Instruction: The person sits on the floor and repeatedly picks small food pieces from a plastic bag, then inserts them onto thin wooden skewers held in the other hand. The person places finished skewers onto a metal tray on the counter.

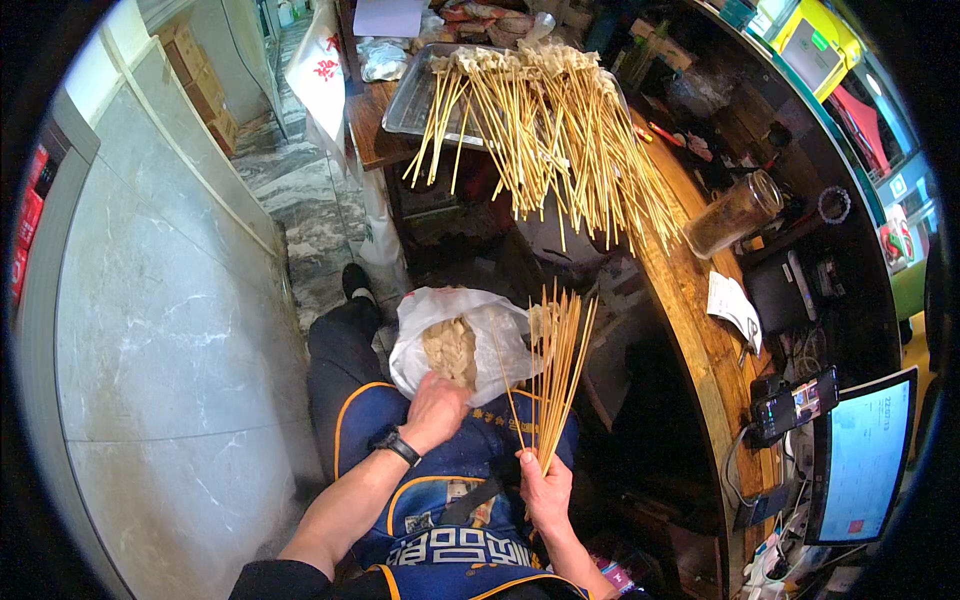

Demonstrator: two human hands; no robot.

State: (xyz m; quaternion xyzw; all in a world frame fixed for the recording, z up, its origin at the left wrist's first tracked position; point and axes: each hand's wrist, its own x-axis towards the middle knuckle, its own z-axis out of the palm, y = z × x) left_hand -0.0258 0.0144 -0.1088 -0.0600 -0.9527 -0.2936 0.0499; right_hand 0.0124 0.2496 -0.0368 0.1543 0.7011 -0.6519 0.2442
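Note:
A white plastic bag (499,352) lies open on my lap, with pale, thin folded food pieces (450,349) inside. My left hand (435,409), a black band on its wrist, reaches to the near edge of these pieces; its fingertips are partly hidden, so its grip cannot be told. My right hand (546,486) holds a fan of thin wooden skewers (559,375) by their lower ends, points up. One skewer stands apart, leaning left over the bag. A pale piece shows near the upper part of the bunch. Beyond, many loaded skewers (555,150) lie on a clear plastic tray (412,97), bare ends towards me.
A curved wooden counter (697,330) runs along the right, bearing a lidded jar (735,214), a slip of paper (733,307), a phone (795,405) on a mount and a monitor (862,465). A grey marbled panel (172,300) stands at the left.

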